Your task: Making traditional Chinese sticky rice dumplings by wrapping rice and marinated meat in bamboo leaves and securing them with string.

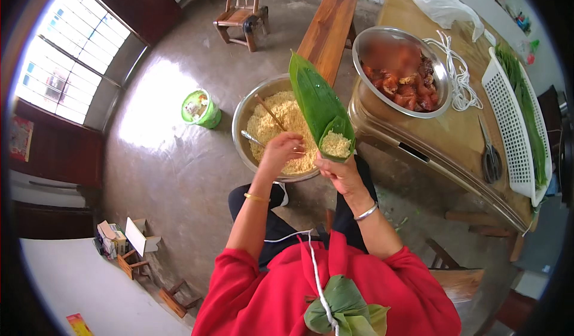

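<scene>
A large metal basin [241, 149] of pale soaked rice grains [280, 102] stands before me. Above the rice is my left hand [284, 149], its fingers loosely curled and slightly apart, with a few pale bits on them and nothing else visible in it. A spoon handle [252, 137] and wooden chopsticks [270, 111] stick out of the rice beside that hand. My right hand [341, 172] grips a green leaf cone [326, 129] at the basin's right rim; rice [336, 144] fills its mouth, and a long leaf tip [311, 87] rises behind.
On the table [457, 143] to the right are a metal bowl of seasoned meat [406, 91], white strings [457, 78], scissors [491, 161] and a white basket [511, 125] of leaves. A leaf-wrapped bundle [336, 302] hangs on white cord near my chest. A green bin [208, 114] stands left; a wooden bench [327, 31] lies ahead.
</scene>
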### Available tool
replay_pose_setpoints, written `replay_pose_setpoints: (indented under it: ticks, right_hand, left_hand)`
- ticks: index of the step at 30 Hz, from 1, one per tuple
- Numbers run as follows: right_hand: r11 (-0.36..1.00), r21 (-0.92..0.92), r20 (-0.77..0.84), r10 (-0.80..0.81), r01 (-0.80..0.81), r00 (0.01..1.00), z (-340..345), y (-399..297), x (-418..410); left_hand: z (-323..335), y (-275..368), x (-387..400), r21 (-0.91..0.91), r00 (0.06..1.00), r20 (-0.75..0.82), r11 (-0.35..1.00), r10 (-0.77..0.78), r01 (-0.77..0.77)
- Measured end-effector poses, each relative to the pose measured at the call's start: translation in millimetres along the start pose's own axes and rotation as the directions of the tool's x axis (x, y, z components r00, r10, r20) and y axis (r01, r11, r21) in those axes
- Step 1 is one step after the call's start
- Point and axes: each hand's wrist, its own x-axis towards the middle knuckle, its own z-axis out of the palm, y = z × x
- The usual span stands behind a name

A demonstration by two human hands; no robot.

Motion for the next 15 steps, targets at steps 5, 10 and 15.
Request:
replay_pose_setpoints:
  ticks: [5,10,15]
  right_hand:
    - [0.998,0.047,0.048,0.031,-0.033,0.998,-6,-10,1]
    - [0.983,0.157,0.21,0.055,-0.09,0.976,-5,-16,-4]
    - [0.992,-0.123,0.002,0.027,-0.026,1.0,12,-17,-7]
  left_hand:
    - [5,-10,-11,0.784,0.857,0.106,0.488,0.504,-0.384]
    - [21,17,-27,0.804,0.692,0.099,0.352,0.715,-0.479]
    - [44,41,-68,0.816,0.615,0.071,0.309,0.785,-0.489]
